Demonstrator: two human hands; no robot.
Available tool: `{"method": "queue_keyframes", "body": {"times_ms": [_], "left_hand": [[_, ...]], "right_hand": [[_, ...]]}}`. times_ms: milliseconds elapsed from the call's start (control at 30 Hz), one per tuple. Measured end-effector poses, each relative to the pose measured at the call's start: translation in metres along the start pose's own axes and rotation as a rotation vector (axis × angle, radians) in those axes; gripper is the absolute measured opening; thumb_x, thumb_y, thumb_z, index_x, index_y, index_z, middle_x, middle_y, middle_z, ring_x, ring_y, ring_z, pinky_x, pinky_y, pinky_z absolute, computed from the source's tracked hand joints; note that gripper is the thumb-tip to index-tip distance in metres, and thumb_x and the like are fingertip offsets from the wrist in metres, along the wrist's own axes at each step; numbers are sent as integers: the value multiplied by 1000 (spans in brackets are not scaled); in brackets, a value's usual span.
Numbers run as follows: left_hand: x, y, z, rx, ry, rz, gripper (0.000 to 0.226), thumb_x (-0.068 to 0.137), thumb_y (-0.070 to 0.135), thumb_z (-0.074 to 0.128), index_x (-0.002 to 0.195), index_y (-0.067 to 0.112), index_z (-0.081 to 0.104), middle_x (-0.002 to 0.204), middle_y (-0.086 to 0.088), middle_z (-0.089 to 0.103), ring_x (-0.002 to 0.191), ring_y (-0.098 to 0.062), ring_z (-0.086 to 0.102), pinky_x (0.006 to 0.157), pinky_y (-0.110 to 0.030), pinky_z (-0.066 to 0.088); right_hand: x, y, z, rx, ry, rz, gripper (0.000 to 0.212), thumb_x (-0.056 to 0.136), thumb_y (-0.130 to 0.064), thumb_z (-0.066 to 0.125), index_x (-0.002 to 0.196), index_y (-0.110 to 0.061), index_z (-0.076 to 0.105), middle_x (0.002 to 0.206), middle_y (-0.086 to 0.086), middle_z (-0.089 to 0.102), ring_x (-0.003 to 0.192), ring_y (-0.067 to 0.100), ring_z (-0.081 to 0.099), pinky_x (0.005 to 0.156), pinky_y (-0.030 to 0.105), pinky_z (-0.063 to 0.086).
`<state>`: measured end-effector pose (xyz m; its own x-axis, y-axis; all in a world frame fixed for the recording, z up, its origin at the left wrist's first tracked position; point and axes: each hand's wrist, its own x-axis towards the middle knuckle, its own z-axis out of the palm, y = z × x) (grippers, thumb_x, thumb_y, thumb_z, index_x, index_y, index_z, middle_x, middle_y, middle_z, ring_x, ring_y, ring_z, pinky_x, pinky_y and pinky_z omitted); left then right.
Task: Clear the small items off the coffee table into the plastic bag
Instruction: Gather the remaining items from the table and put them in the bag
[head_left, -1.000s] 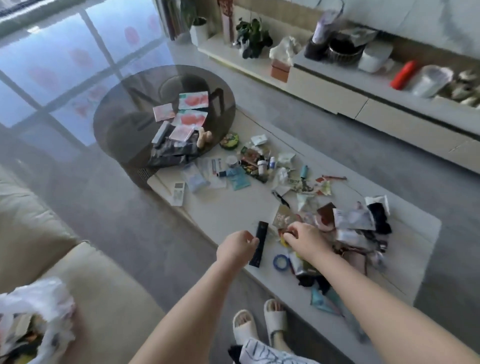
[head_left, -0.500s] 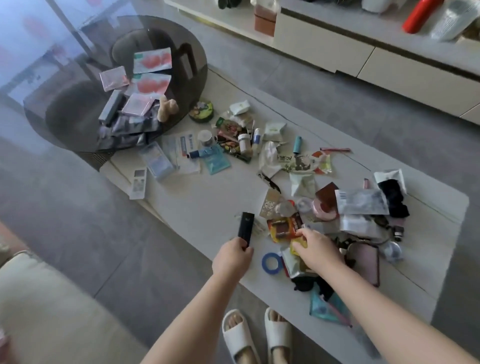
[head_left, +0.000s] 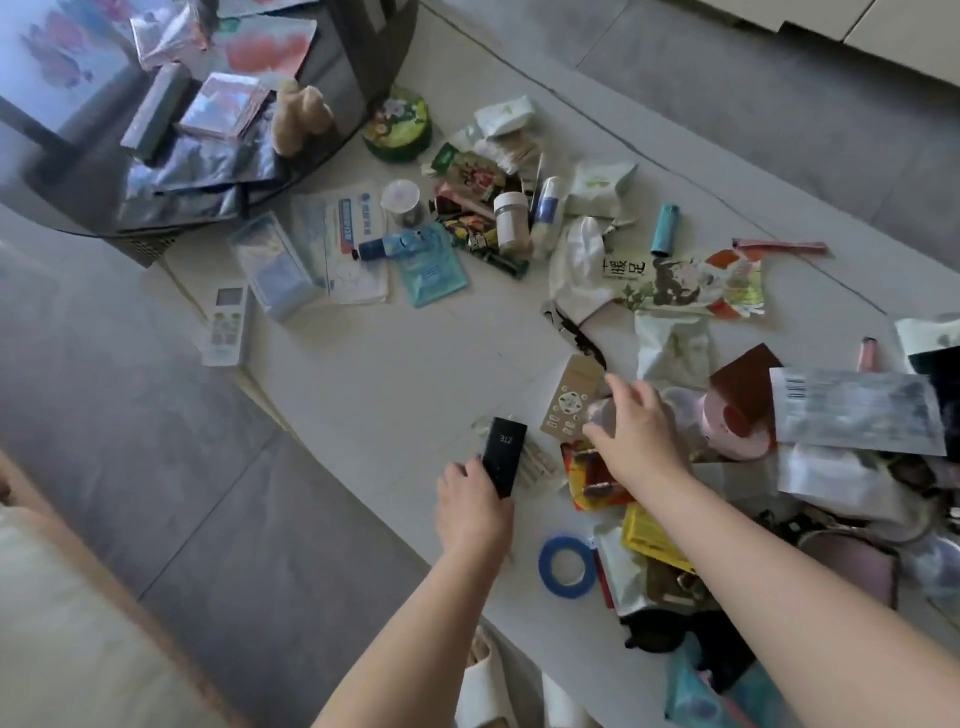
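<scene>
The job looks barely begun, judging by how much litter lies on the tabletop (head_left: 395, 364). The plastic bag is nowhere in view, so what it may already hold cannot be told.

The left hand (head_left: 475, 512) has its grip wrapped round the lower end of a black remote-like device (head_left: 503, 456), lifted at about 6 o'clock on the tabletop's near edge. The right hand (head_left: 641, 434), fingers spread and reaching down, hovers over or touches the heap at 4 o'clock, beside a tan card with printed buttons (head_left: 569, 402) — whether it has caught anything there cannot be told.

Left to clear, as far as shows:
- the pile under and beyond the right hand: red and yellow packets (head_left: 592, 475), a pink round case (head_left: 735, 431), a barcoded pouch (head_left: 857, 410)
- a blue tape ring (head_left: 567, 567) near 5 o'clock
- a middle cluster towards 12 o'clock: a small jar (head_left: 511, 223), a teal lighter (head_left: 665, 229), a printed snack wrapper (head_left: 691, 283), a green round tin (head_left: 397, 127)
- towards 10 o'clock, a teal sachet (head_left: 431, 270) and a white remote (head_left: 226, 325) at the tabletop's edge

So one item is in hand and nearly everything else waits — many trips to the bag seem likely.
</scene>
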<state>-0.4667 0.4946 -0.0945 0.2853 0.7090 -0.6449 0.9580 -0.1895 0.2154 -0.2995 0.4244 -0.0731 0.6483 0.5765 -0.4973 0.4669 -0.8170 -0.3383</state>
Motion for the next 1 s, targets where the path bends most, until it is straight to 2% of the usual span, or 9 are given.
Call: {"method": "queue_keyframes", "body": {"times_ms": [133, 267, 400, 467, 567, 700, 833, 1000], "left_hand": [[11, 0, 8, 69, 14, 33, 56, 83, 30, 63, 132, 18, 38, 121, -5, 48, 112, -24, 46, 92, -34, 44], [14, 2, 11, 72, 19, 58, 58, 83, 33, 62, 134, 20, 37, 117, -2, 57, 106, -22, 53, 85, -33, 45], [12, 10, 5, -103, 9, 11, 57, 83, 30, 59, 135, 20, 35, 111, -2, 52, 90, -18, 55, 65, -27, 42], [12, 17, -2, -196, 11, 15, 58, 85, 29, 57, 136, 19, 33, 111, -1, 45, 84, -15, 52, 62, -26, 42], [18, 36, -15, -218, 28, 57, 58, 85, 32, 56, 137, 19, 33, 112, -1, 44, 86, -15, 52, 64, -27, 44], [34, 73, -22, -167, 32, 106, 57, 83, 34, 61, 131, 17, 37, 116, -4, 47, 90, -18, 51, 69, -29, 44], [47, 107, -12, -155, 34, 82, 50, 82, 39, 63, 118, 15, 39, 111, -4, 45, 87, -21, 53, 65, -32, 46], [57, 124, 6, -63, 47, 23, 59, 74, 35, 74, 117, 13, 40, 113, -5, 46, 101, -23, 52, 73, -32, 46]], "right_hand": [[8, 1, 11, -82, -12, -10, 63, 91, -32, 57, 146, -26, 26, 149, 6, 26, 133, 29, 29, 94, 39, 43], [12, 6, 15, -58, -28, 18, 56, 91, -25, 58, 140, -25, 33, 142, 8, 35, 127, 27, 35, 91, 40, 46], [9, 10, 8, -13, -11, 12, 51, 91, -23, 56, 138, -22, 36, 137, 10, 38, 122, 27, 41, 87, 38, 49], [8, 13, 1, 3, -8, 26, 51, 90, -27, 56, 137, -20, 36, 136, 12, 39, 121, 28, 42, 84, 35, 46], [5, 18, -10, 16, 13, 40, 52, 88, -32, 58, 132, -17, 36, 132, 12, 44, 117, 28, 46, 78, 31, 42], [2, 31, -18, 40, 61, 35, 54, 85, -32, 62, 130, -15, 38, 128, 12, 45, 115, 27, 47, 85, 35, 45], [2, 48, -13, 55, 58, -15, 56, 83, -33, 65, 133, -21, 41, 131, 6, 40, 117, 24, 46, 86, 31, 44], [2, 59, -3, 19, 81, -97, 59, 83, -33, 65, 136, -23, 40, 132, 3, 41, 119, 22, 42, 88, 30, 45]]}}
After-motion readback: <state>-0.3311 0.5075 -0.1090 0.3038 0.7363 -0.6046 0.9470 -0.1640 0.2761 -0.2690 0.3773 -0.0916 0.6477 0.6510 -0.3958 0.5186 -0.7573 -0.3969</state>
